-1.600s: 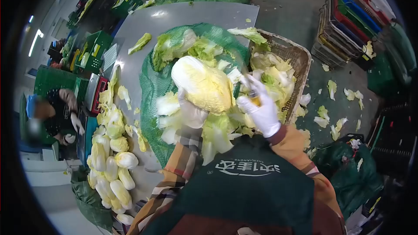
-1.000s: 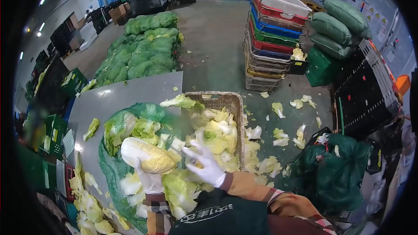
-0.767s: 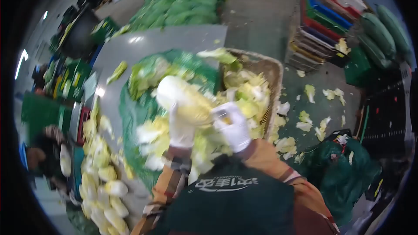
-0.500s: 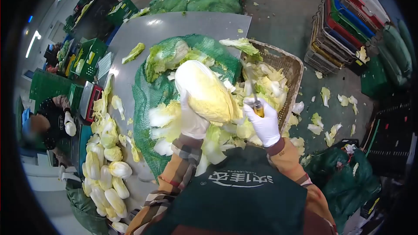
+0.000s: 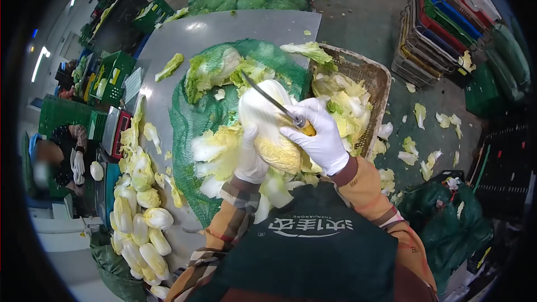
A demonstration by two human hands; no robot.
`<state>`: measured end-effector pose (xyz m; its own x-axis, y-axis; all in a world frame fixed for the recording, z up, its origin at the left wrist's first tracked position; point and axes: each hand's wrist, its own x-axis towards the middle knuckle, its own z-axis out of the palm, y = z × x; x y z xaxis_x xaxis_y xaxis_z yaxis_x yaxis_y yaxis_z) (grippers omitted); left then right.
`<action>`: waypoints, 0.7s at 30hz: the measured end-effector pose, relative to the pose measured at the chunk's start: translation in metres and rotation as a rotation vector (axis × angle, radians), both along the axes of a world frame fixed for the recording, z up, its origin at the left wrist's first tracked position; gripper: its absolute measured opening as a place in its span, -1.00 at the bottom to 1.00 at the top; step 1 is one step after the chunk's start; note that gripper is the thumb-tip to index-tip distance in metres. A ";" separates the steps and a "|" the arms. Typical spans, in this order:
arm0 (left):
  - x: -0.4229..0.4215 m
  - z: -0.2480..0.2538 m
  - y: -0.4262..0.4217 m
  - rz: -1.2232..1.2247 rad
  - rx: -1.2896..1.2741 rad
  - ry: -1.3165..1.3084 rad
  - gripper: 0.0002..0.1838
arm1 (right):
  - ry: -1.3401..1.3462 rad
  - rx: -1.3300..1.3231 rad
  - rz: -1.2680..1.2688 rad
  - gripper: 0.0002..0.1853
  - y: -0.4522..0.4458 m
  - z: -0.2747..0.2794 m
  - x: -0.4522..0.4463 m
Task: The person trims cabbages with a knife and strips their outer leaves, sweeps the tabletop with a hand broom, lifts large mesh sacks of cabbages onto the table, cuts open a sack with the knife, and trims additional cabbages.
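A trimmed napa cabbage [image 5: 277, 154], white at its base and yellow at its leaves, is held up over the metal table. My left hand [image 5: 251, 159], in a white glove, supports its left side. In my white-gloved right hand [image 5: 320, 137] is a knife [image 5: 278, 105] with a yellow handle. Its curved blade crosses in front of the white base; whether it touches is unclear. Beneath them lies a green mesh bag [image 5: 187, 128] with loose outer leaves [image 5: 215, 148] and a leafy cabbage piece [image 5: 212, 72] on it.
A brown crate [image 5: 380, 86] of leaves stands to the right. Several trimmed cabbages [image 5: 148, 218] are piled at left, near a red-edged scale [image 5: 120, 128] and another person [image 5: 64, 154]. Stacked baskets [image 5: 430, 39] and scattered leaves [image 5: 419, 114] occupy the floor at right.
My right hand has brought the knife left, from above the crate to across the cabbage. The cabbage has turned more upright. At left, the other person's gloved hand has moved away from a cabbage.
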<state>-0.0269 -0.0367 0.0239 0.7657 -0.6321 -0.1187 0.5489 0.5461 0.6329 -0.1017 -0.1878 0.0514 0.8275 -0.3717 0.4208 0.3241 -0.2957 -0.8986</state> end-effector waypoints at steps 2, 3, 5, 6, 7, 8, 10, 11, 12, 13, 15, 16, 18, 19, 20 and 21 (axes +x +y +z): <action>0.004 -0.010 0.005 -0.005 0.029 0.017 -0.26 | 0.038 0.010 -0.005 -0.64 0.002 -0.001 0.000; 0.005 -0.010 0.005 -0.005 0.041 0.023 -0.26 | 0.076 0.004 -0.015 -0.65 0.004 -0.003 -0.001; 0.003 -0.006 0.005 -0.005 0.067 0.035 -0.25 | 0.153 -0.007 -0.034 -0.68 0.007 -0.009 -0.003; 0.001 -0.002 0.003 -0.007 0.075 0.051 -0.25 | 0.223 -0.098 -0.021 -0.74 0.004 -0.001 -0.008; -0.001 0.005 -0.001 -0.010 0.083 0.065 -0.25 | 0.263 -0.076 0.214 -0.75 -0.003 0.005 -0.016; -0.002 0.011 -0.001 -0.013 0.093 0.081 -0.25 | 0.303 -0.050 0.451 -0.77 -0.011 0.008 -0.027; 0.003 0.020 -0.003 0.016 0.010 0.123 -0.23 | 0.402 0.054 0.734 -0.79 -0.021 0.016 -0.049; 0.005 0.022 -0.005 0.032 -0.033 0.145 -0.22 | 0.467 0.133 0.778 -0.79 -0.026 0.020 -0.057; 0.009 0.018 -0.002 0.055 -0.003 0.148 -0.19 | 0.579 0.205 0.721 -0.77 -0.035 0.024 -0.059; 0.010 0.014 0.000 0.075 -0.043 0.160 -0.19 | 0.660 0.612 0.502 -0.67 -0.033 0.018 -0.059; 0.013 0.011 -0.003 0.105 -0.125 0.178 -0.18 | 0.533 0.588 0.160 -0.57 -0.025 0.001 -0.048; 0.013 0.012 -0.004 0.108 -0.150 0.173 -0.19 | 0.447 0.557 0.148 -0.56 -0.018 -0.007 -0.043; 0.010 0.012 -0.006 0.114 -0.192 0.166 -0.19 | 0.279 0.498 0.121 -0.53 0.001 -0.017 -0.038; 0.008 0.013 -0.004 0.110 -0.206 0.175 -0.19 | 0.323 0.582 0.138 -0.51 0.010 -0.015 -0.037; 0.006 0.015 -0.002 0.106 -0.222 0.184 -0.19 | 0.367 0.664 0.157 -0.49 0.018 -0.011 -0.036; 0.005 0.017 0.000 0.102 -0.240 0.192 -0.18 | 0.410 0.744 0.175 -0.48 0.020 -0.009 -0.036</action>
